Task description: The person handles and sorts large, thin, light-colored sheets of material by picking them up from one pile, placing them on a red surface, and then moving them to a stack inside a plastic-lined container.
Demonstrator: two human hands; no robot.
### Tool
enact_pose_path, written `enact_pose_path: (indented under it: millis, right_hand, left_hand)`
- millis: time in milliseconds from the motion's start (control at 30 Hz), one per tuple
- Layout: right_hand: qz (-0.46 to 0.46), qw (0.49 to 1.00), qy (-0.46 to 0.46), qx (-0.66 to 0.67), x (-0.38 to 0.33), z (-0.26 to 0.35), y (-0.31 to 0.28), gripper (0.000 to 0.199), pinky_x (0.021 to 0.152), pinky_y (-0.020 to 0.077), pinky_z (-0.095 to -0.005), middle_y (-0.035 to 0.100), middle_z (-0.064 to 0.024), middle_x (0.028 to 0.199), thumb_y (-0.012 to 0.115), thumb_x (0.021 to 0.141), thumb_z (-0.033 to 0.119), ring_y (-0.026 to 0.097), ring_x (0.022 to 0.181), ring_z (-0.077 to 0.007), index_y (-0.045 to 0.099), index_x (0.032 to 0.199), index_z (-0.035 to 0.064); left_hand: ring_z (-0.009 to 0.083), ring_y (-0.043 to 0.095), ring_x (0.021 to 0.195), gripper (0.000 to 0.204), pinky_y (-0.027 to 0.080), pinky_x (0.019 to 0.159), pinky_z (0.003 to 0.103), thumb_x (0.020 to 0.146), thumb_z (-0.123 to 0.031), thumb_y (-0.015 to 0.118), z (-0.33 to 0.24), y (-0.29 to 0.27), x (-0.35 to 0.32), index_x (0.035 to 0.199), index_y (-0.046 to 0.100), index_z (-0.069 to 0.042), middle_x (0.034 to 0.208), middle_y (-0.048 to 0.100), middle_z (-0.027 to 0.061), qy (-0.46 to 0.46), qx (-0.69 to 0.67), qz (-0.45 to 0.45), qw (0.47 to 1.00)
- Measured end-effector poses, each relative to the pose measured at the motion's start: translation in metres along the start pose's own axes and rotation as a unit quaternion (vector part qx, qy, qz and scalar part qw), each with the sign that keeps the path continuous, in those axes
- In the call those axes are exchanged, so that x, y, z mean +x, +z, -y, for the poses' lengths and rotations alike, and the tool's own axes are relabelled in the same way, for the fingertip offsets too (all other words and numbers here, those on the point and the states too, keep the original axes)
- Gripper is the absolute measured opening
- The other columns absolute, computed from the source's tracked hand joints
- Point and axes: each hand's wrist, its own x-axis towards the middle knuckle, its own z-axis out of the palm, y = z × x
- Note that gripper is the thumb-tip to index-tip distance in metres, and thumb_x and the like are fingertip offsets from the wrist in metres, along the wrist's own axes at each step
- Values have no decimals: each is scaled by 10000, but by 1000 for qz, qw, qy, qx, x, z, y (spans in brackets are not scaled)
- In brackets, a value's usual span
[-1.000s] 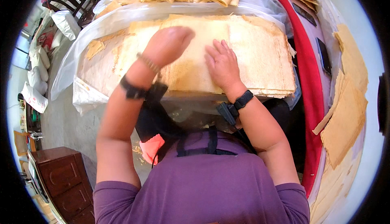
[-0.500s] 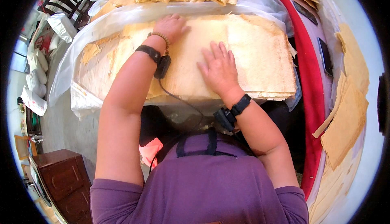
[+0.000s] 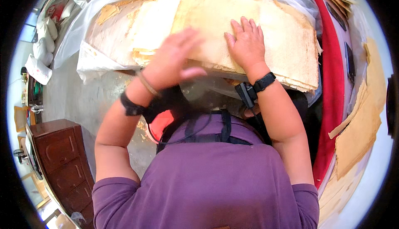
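The bare right hand [image 3: 248, 44] is resting flat, empty, on stacked thin tan rectangular sheets [image 3: 210, 13] beneath it, while the unclenched, empty left hand [image 3: 173, 58] alongside is possibly risking torn edges through snagging.

Sheets [image 3: 291, 42]: paper-like, matt, finely rough, with ragged, flaky edges.
Film [image 3: 68, 61]: clear plastic, thin, wrinkled, shiny.
Red cover [image 3: 333, 67]: cloth, mostly matt.
Shirt [image 3: 216, 179]: purple cloth, matt, softly creased.
Cabinet [image 3: 58, 150]: dark brown wood or wood-look, smooth, low gloss.
Floor [image 3: 110, 104]: grey, concrete-like, smooth, faint sheen.
Wristband [image 3: 264, 82]: black, matt; material unclear.
Bag [image 3: 38, 69]: white, plastic-looking, crinkled.
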Motion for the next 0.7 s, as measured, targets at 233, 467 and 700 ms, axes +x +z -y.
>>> enact_pose_path:
  millis: [233, 467, 700]
  right_hand:
    - [0, 1000, -20, 3, 3, 4, -8, 442, 1192, 278, -514, 518, -181, 1469, 594, 941, 362, 418, 1404, -388, 648, 1313, 129]
    - [-100, 989, 64, 86, -2, -6, -43, 377, 1067, 445, -438, 620, -156, 1316, 717, 867, 274, 560, 1244, -358, 696, 1196, 92]
    - [138, 795, 343, 480, 15, -37, -53, 492, 725, 537, -317, 724, -103, 943, 767, 881, 327, 678, 813, -189, 660, 1175, -52]
  left_hand:
    - [295, 454, 1397, 673, 362, 1138, 465, 804, -453, 777, -24, 45, 12, 1380, 577, -170, 1465, 526, 94, -4, 35, -36, 999]
    - [269, 522, 1310, 488, 397, 1072, 454, 804, -374, 777, -22, 52, 14, 1239, 651, -191, 1351, 597, 65, 6, -16, -80, 997]
    - [274, 508, 1330, 533, 380, 1090, 455, 787, -374, 792, -23, 47, 12, 1263, 652, -180, 1360, 599, 60, -26, -28, -57, 998]
